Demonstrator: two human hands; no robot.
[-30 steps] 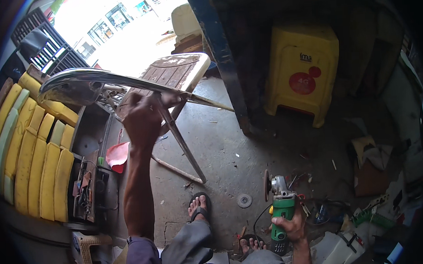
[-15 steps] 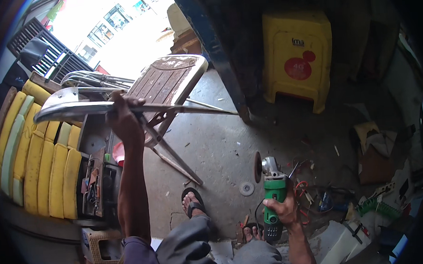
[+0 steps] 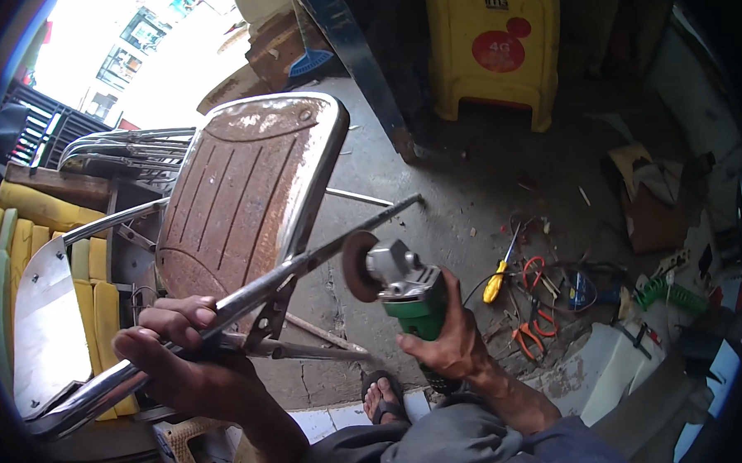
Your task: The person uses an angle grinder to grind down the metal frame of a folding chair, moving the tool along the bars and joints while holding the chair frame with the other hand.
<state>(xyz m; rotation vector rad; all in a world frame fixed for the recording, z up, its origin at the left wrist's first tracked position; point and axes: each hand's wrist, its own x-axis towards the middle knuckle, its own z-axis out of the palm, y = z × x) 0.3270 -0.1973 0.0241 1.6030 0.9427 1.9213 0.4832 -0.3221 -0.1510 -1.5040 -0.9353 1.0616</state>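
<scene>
A metal folding chair with a rusty seat stands tilted in front of me, left of the middle. My left hand is closed round its chrome side tube near the hinge joint. At the tube's near end a shiny backrest plate is attached. In my right hand is a green angle grinder, gripped by its body. Its brown disc faces the tube and sits just right of it; whether they touch I cannot tell.
Yellow cushions are stacked at the left, by folded chair frames. A yellow plastic stool stands far right, beyond a blue post. On the floor at right lie a yellow screwdriver, orange-handled pliers and cords.
The chair has come nearer, its tube swinging from roughly level to slanting. My left hand has moved down toward me. The grinder has moved left and up, to the tube.
</scene>
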